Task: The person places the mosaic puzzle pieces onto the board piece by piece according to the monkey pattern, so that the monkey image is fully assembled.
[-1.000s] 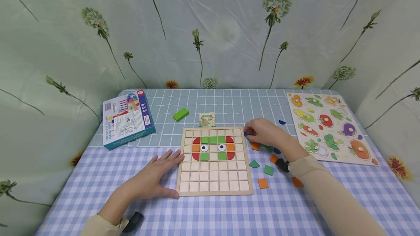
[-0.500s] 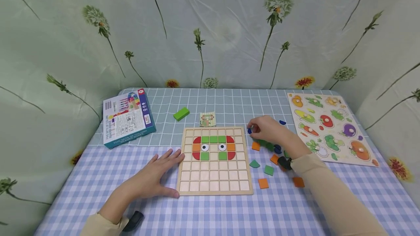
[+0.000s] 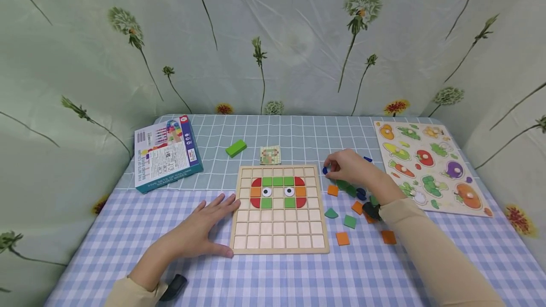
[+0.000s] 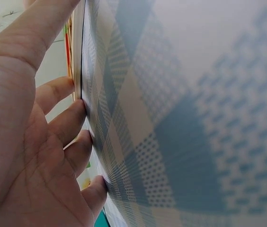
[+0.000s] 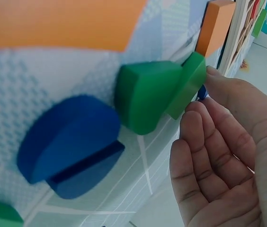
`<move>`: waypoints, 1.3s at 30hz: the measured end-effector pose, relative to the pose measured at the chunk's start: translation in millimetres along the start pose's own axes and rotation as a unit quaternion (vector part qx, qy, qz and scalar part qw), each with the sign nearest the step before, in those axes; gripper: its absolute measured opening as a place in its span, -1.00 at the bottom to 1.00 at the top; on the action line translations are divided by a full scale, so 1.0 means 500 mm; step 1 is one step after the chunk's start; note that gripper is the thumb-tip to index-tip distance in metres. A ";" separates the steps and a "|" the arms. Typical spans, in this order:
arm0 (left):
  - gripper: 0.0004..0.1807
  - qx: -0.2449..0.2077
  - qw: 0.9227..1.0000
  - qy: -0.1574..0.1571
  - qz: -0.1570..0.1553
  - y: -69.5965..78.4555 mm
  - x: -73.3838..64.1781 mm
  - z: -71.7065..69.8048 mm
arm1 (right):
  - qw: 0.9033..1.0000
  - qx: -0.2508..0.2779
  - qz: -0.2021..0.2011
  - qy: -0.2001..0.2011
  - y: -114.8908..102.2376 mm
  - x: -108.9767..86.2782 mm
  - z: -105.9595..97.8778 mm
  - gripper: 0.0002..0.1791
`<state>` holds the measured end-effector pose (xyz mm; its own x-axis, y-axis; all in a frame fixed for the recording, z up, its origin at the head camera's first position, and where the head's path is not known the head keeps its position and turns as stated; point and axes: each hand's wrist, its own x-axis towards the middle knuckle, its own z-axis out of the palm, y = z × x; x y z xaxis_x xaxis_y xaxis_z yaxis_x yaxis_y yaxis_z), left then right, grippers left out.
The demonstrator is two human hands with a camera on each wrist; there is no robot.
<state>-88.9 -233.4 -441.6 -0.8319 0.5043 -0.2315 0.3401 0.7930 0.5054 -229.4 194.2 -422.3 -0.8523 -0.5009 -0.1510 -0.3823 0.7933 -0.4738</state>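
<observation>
The right hand [image 3: 351, 172] pinches a small blue piece [image 3: 325, 170] between its thumb and fingertips, with the gap between them no wider than the piece. The piece sits at the very ends of the fingers, mostly covered by them in the right wrist view, and is just to the right of the board [image 3: 278, 229] near its top right corner, apart from the frame. Whether it touches the table cannot be told. The other fingers of that hand curl in beside it. Close by the fingers lie green pieces [image 5: 147, 94], two blue half-rounds [image 5: 72, 137] leaning together, and an orange square [image 3: 332, 190] next to the board's edge. The left hand [image 3: 202, 229] is spread wide and grips nothing; its forefinger and thumb touch the board's left side, the thumb at the near corner. On the board, red corners [image 3: 300, 202], green squares [image 3: 277, 181], orange squares [image 3: 300, 192] and two eye pieces [image 3: 289, 192] fill some of the upper cells. A small picture card [image 3: 270, 155] lies just beyond the board.
</observation>
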 end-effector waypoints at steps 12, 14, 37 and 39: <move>0.28 -0.003 1.000 -0.006 -0.005 0.002 0.001 -0.001 | 1.000 -0.009 -0.012 0.011 -0.009 0.000 -0.001 -0.76; 0.28 -0.003 1.000 -0.006 -0.006 0.002 0.002 -0.001 | 1.000 -0.010 -0.014 0.016 -0.019 0.001 -0.003 -0.76; 0.28 0.004 1.000 -0.004 -0.007 -0.002 0.001 -0.001 | 0.992 -0.032 -0.120 -0.033 -0.272 0.090 0.065 -0.77; 0.29 0.005 1.000 -0.002 -0.005 -0.002 0.000 -0.001 | 0.990 -0.041 -0.129 -0.038 -0.288 0.100 0.076 -0.78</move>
<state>-89.5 -234.3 -441.9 -0.8331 0.4986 -0.2397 0.3372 0.8012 0.4944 -203.5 41.6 -394.5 -0.6935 -0.7134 -0.1007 -0.6150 0.6589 -0.4332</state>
